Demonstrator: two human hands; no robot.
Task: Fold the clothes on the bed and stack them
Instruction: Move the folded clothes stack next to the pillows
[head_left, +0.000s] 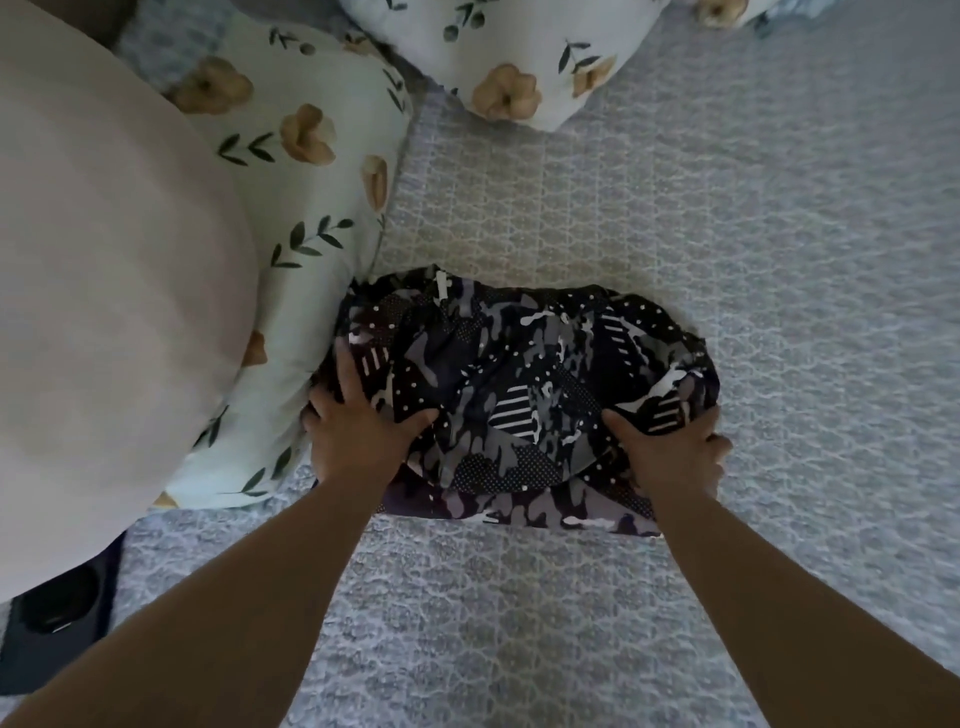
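Observation:
A dark patterned garment (519, 384), black with grey camouflage shapes, white dots and stripes, lies bundled on the grey textured bedspread (753, 234). My left hand (358, 431) grips its left edge, thumb on top and fingers curled under the cloth beside the pillow. At the garment's right edge my right hand (670, 457) holds the fabric the same way, thumb over the top and fingers wrapped round the side. Both forearms reach in from the bottom of the view.
A floral pillow (306, 208) lies against the garment's left side. A second floral pillow (519, 57) sits at the top. A large plain beige cushion (104, 312) fills the left. A dark object (52, 634) lies at the lower left edge.

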